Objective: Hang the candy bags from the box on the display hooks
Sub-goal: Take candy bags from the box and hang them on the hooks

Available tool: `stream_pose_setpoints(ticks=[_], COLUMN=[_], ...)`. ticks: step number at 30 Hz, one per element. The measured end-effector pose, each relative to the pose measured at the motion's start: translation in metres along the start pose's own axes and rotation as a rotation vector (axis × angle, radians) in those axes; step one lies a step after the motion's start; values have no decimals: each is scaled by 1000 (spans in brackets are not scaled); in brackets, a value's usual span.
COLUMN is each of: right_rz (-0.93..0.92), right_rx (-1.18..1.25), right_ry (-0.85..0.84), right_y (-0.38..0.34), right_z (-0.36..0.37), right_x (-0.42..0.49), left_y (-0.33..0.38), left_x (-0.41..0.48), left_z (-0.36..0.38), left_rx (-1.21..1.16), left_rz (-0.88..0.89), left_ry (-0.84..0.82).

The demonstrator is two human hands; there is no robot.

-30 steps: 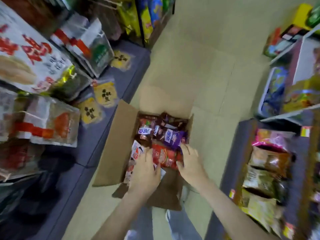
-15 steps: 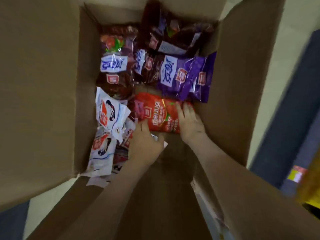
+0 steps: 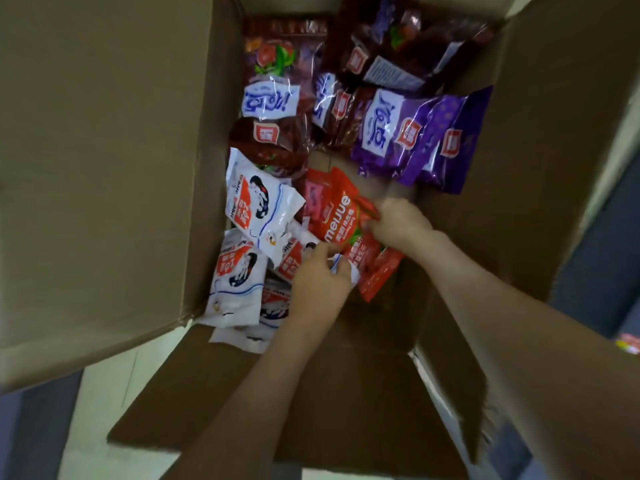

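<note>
In box (image 3: 104, 168): stack of bags (image 3: 256, 209) along L wall nr side, far-L bag (image 3: 273, 98) behind it, far-R bags (image 3: 415, 133) opp., centre bag (image 3: 343, 216) held btwn left hand (image 3: 318, 285) at nr-L edge & right hand (image 3: 398, 223) at R edge.

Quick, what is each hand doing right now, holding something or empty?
Left hand: fingers pinch the edge of a white bag.
Right hand: fingers grip the red candy bag.
</note>
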State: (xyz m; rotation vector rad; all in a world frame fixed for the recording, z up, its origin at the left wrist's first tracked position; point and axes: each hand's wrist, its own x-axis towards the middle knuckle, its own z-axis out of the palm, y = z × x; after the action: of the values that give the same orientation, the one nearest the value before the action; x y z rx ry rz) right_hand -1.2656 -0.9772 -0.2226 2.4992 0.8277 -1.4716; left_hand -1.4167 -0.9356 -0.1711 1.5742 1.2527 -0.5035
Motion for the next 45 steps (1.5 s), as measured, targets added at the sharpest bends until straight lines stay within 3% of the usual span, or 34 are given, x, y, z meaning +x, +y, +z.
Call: stream_pose_setpoints(ticks=[3,6,8,12,17,23,31,35,39,45], right_rz=[-14,-38,-76,-195,-287,-577,-802,-989,-1123,-1333], right_rx=[42,206,323,582,930,965,907,755,866,881], right_ry=[61,148,203,282,302,189,122,4,-166,-151], right_y=[-25,-51,-72,-124,-188,-246,-310,-359,-418,-496], right_z=[-31,-80,-117,-184,-239,-239,-213,-213,-209,-188], right_x=[-67,-145,-202,-309,-422,-531,-662,-729,-791,-873], left_y=[24,59,83,127,157,133,73,36,7,-27], left_x=[-36,-80,-115,-177,-285,-409,-588,-665,-731,-812], left_z=[-26,-65,-99,-178,-286,-359,-415,-452,-489,-543], left_rx=[-127,-421,-589,-884,-1119,-1302,-1298,-1290,-1253,-1195], left_rz=[-155,-368,-420,-406,-155,213,571,644,704,815], left_ry=[-91,-185,-259,-331,-375,-112,209,366,476,671])
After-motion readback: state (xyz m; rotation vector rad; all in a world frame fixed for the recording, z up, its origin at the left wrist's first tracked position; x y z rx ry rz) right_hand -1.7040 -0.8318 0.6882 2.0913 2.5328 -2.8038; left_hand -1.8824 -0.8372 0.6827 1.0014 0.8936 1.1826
